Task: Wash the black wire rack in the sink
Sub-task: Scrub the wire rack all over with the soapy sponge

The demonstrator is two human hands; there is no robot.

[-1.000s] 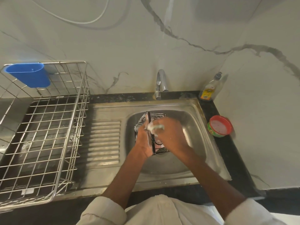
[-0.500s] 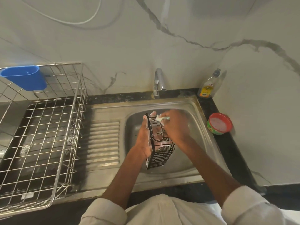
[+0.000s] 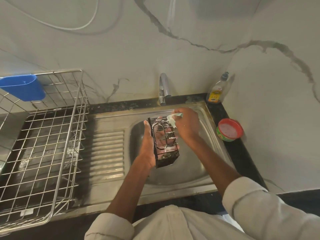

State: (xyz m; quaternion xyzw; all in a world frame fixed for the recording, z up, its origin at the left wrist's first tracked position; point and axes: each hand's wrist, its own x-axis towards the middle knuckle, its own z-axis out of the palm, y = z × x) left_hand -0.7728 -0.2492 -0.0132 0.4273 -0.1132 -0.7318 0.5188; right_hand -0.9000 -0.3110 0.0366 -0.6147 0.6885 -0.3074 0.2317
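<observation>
Over the sink basin (image 3: 199, 163) I have the black wire rack (image 3: 166, 144) held up clear of the bottom, long axis roughly vertical, open face toward the camera. My left hand (image 3: 149, 146) grips it from the left side, palm behind the wires, fingers showing through the mesh. My right hand (image 3: 187, 126) pinches a soapy scrub pad (image 3: 172, 119) and presses it on the rack's top far edge. Hands close together, both on the rack

Suds show on the upper wires and on my left fingers, so I judge this as the scrubbing step, mid-way: top end lathered, lower basket end looks mostly dry of foam, hard to be sure at this resolution. Tap (image 3: 163, 89) shows no water running

Next move, as I read it: work the pad down the wires toward the bottom end, rotate the rack in the left hand to reach the other faces, then rinse under the tap. Needs a firm left grip, since soapy wire is slippery

Nearby: dish soap bottle (image 3: 216, 91) at the back right corner, red-rimmed tub of cleaning paste (image 3: 228, 129) on the right counter, steel drying basket (image 3: 45, 144) on the left with a blue plastic holder (image 3: 22, 87) hooked on its rim
</observation>
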